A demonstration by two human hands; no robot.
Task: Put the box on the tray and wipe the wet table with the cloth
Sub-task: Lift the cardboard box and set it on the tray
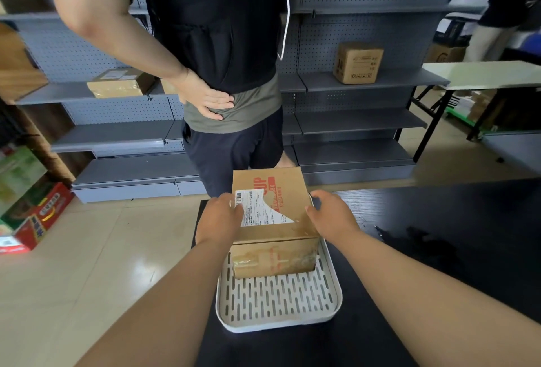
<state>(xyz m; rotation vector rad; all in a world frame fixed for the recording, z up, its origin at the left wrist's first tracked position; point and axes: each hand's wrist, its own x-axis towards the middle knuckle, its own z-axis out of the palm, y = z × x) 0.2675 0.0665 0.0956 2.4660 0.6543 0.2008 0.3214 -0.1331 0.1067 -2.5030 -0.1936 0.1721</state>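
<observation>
A brown cardboard box [272, 237] with red print and a torn white label stands on the far half of a white slotted tray [278, 302]. The tray lies on a black table [439, 249]. My left hand [219, 217] presses against the box's left side, fingers reaching onto the label. My right hand [332, 214] holds the box's right side with fingers slightly bent. A wet patch [424, 242] glistens on the table to the right of the tray. No cloth is in view.
A person [222, 73] stands just beyond the table, facing away, a hand on the back. Grey shelves [351, 120] behind hold cardboard boxes. Printed cartons [26, 208] sit on the floor at left. A pale folding table [483, 73] stands at right.
</observation>
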